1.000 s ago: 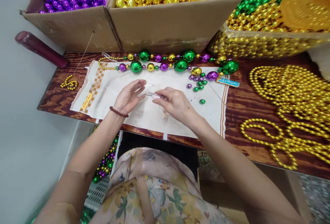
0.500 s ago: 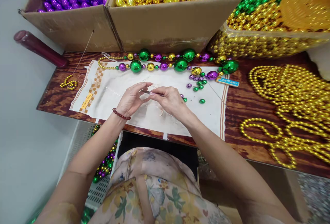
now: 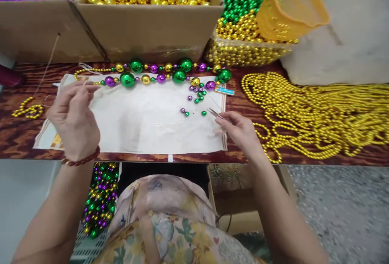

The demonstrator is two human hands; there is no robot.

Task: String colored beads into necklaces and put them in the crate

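A: What has just changed?

B: The hands have parted; half a second ago they met over the middle of the white cloth [image 3: 152, 138]; now the left hand [image 3: 75, 120] is raised at the left of the frame, and the right hand [image 3: 243, 132] is right of centre; the view has swung too, so the cardboard box [image 3: 146, 28] sits further left.

A: And the grips?

B: The right thumb and fingers are closed narrowly around small snips [image 3: 215, 113], tips just beside a loose green bead [image 3: 204, 113]; the left fingers are curled in, but whether they pinch anything I cannot tell.

A: Where is the beaded necklace [image 3: 127, 80]?

B: Doubled along the cloth's far edge, from upper left to upper centre of the frame; it lies as it did; the left fingertips are near its left end.

A: Meaning what for the work?

B: I'd judge the close snipping between the hands is finished or paused; whether anything was cut doesn't show.
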